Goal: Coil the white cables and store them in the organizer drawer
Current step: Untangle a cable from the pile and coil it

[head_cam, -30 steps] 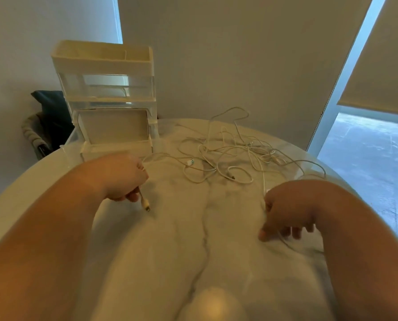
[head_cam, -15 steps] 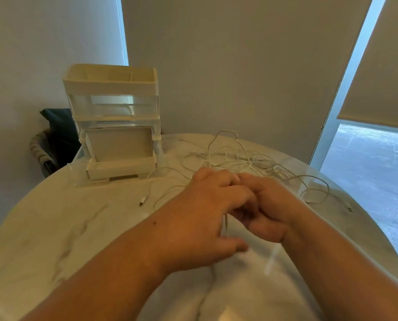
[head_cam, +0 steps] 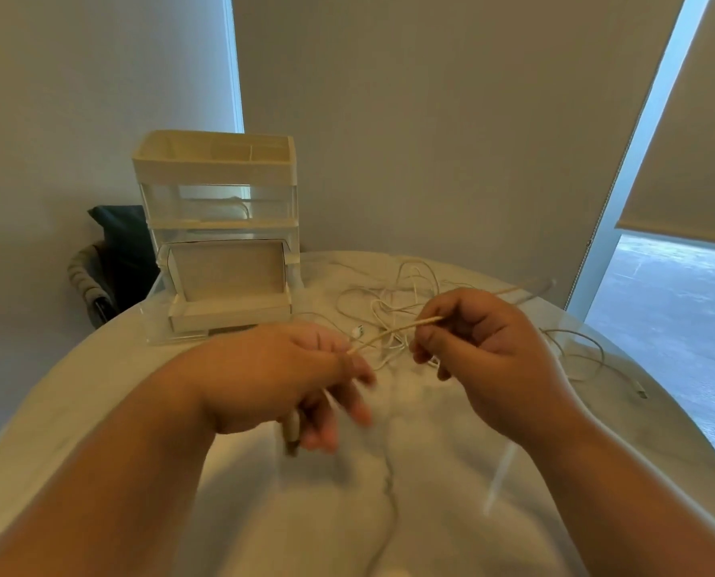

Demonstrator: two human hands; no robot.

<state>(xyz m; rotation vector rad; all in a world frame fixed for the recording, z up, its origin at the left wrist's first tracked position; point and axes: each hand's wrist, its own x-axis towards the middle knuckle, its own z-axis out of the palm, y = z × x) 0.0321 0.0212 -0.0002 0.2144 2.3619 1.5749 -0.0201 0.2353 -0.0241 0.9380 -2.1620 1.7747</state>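
The task is judged barely begun: one white cable (head_cam: 393,331) is stretched above the counter (head_cam: 97,410), pinched in the grip of left hand (head_cam: 281,376) and right hand (head_cam: 485,347), while the tangled cables (head_cam: 401,293) lie uncoiled beside the open organizer drawer (head_cam: 229,293).

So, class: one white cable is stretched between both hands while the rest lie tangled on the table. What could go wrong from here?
1. The held cable, between the left hand and right hand, seems to lead on into the tangle; pulling may tighten knots or drag the pile.
2. A connector lies near the table edge and could slip off.
3. A loose coil may spring open before reaching the open drawer.
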